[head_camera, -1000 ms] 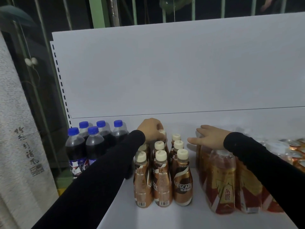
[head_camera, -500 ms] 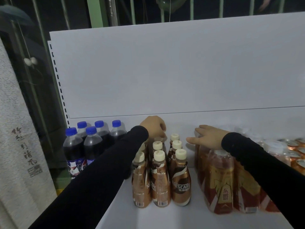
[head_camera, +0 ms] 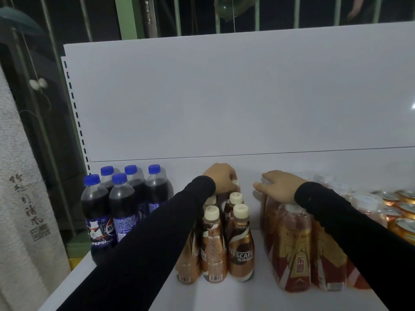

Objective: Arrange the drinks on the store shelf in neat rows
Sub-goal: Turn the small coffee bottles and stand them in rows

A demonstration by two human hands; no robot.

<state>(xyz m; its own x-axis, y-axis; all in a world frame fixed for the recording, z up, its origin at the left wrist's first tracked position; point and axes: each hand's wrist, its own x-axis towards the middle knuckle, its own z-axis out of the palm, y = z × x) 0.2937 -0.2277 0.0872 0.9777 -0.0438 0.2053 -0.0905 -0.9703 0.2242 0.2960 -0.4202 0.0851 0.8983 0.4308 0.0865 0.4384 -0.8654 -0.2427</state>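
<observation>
Almost nothing has moved since a second ago: the left hand has only slid a tiny bit toward the back of the shelf, and the right hand has stayed where it was.

The left hand sits on the back coffee bottle, with its fingers curled over the cream cap, so it is gripping that bottle. The coffee bottles stand close together in the middle of the shelf, in short rows that run from front to back. The right hand lies flat, fingers straight and relaxed, on top of the tea bottles just to the right. It is pressing down on them, not grabbing.

Cola bottles with blue caps stand at the left end. Gold cans sit at the far right.

It looks like the person is lining up the back coffee bottle with the ones in front. To do this well, the left hand should keep the bottle standing straight and slide it, not lift it, until its cap sits right behind the cap in front. Holding lower than the cap would help, because a tall thin bottle pushed at the top can tip and knock its neighbours. The right hand should keep the tea bottles steady, so the gap between the two groups stays even.
</observation>
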